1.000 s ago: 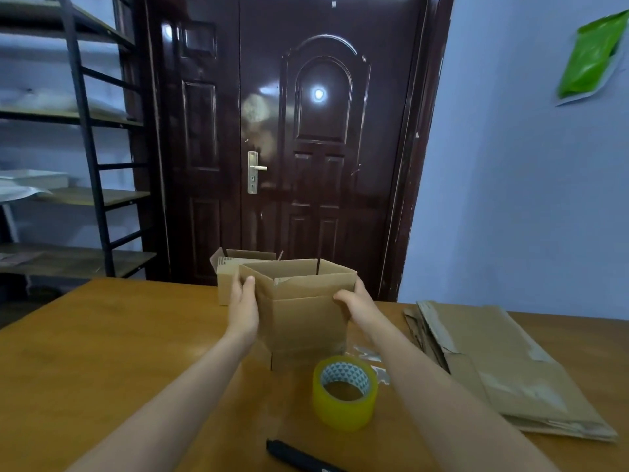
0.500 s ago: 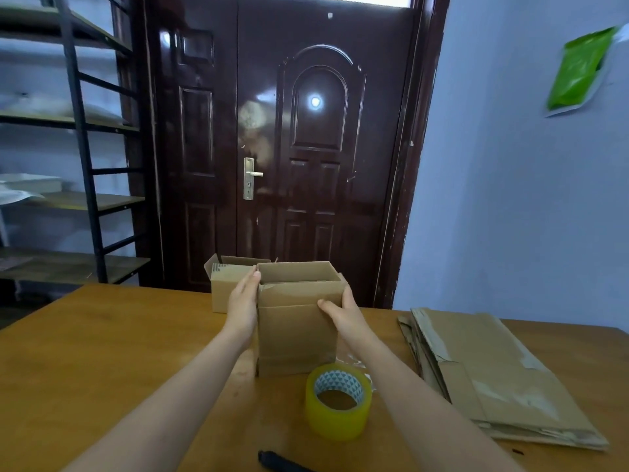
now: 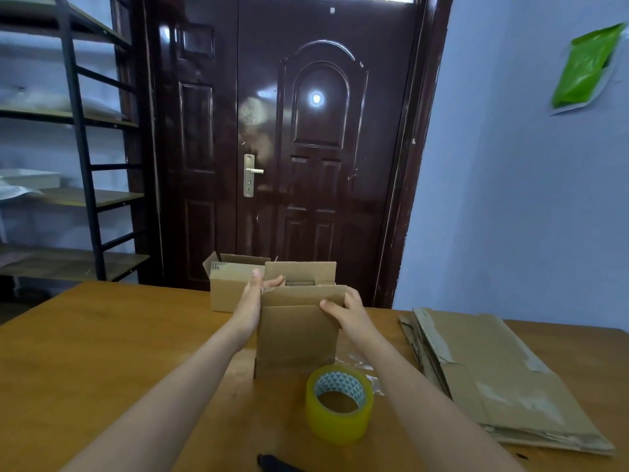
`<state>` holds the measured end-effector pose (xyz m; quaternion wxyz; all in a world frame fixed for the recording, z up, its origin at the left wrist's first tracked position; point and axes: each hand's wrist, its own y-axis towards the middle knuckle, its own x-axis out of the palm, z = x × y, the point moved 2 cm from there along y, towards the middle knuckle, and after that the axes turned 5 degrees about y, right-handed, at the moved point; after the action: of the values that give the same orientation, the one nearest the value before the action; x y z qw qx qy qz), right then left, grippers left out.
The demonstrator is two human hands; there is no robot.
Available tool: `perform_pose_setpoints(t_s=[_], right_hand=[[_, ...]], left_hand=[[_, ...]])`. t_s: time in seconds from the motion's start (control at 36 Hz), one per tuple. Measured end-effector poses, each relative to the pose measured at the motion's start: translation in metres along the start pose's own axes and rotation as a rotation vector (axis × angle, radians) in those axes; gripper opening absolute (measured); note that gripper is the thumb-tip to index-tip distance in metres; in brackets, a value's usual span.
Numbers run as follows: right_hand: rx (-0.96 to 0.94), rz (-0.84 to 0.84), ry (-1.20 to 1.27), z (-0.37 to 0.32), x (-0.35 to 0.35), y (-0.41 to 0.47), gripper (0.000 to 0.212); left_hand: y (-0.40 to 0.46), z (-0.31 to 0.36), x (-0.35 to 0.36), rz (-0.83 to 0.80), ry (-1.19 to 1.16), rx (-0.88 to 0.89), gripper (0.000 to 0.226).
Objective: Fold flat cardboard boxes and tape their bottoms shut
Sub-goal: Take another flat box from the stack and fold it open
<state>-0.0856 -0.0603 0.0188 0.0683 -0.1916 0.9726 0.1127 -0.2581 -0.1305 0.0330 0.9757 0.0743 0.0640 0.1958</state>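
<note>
Cardboard box [image 3: 296,332] stands between the hands — left [image 3: 250,306] and right [image 3: 350,313] both gripping it.

Dim bluish light, a bright glare spot on the glossy door [image 3: 316,98], wide-angle bending at the edges.
</note>
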Motion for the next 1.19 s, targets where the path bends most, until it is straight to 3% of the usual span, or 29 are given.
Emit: perform_pose_setpoints(t_s=[0.31, 0.39, 0.58, 0.69, 0.83, 0.89, 1.0, 1.08, 1.19], right_hand=[[0.007, 0.010, 0.018, -0.004, -0.003, -0.002, 0.044], [-0.004, 0.041, -0.018, -0.004, -0.001, 0.002, 0.046], [-0.031, 0.104, -0.206, -0.004, 0.002, 0.010, 0.043], [0.005, 0.111, -0.145, -0.002, 0.000, 0.012, 0.052], [0.064, 0.077, -0.126, -0.004, -0.003, 0.022, 0.084], [0.093, 0.056, -0.140, -0.005, -0.005, 0.027, 0.090], [0.149, -0.024, -0.124, -0.010, -0.010, 0.032, 0.086], [0.168, -0.036, -0.099, -0.011, -0.010, 0.031, 0.067], [0.197, -0.017, -0.089, -0.007, -0.011, 0.028, 0.040]], left_hand=[[-0.004, -0.016, -0.017, -0.245, 0.071, 0.034, 0.097], [-0.002, -0.013, -0.014, -0.211, 0.141, 0.041, 0.054], [0.003, -0.016, 0.000, 0.003, -0.006, -0.033, 0.046], [0.004, -0.017, 0.005, 0.035, 0.021, -0.040, 0.036], [0.012, -0.013, -0.001, 0.023, -0.033, -0.005, 0.085], [0.016, -0.010, -0.003, -0.007, -0.001, -0.016, 0.093], [0.016, -0.006, -0.005, -0.055, 0.022, -0.014, 0.072], [0.016, -0.008, -0.005, -0.040, 0.023, 0.002, 0.044], [0.018, -0.017, -0.007, 0.015, 0.102, 0.000, 0.027]])
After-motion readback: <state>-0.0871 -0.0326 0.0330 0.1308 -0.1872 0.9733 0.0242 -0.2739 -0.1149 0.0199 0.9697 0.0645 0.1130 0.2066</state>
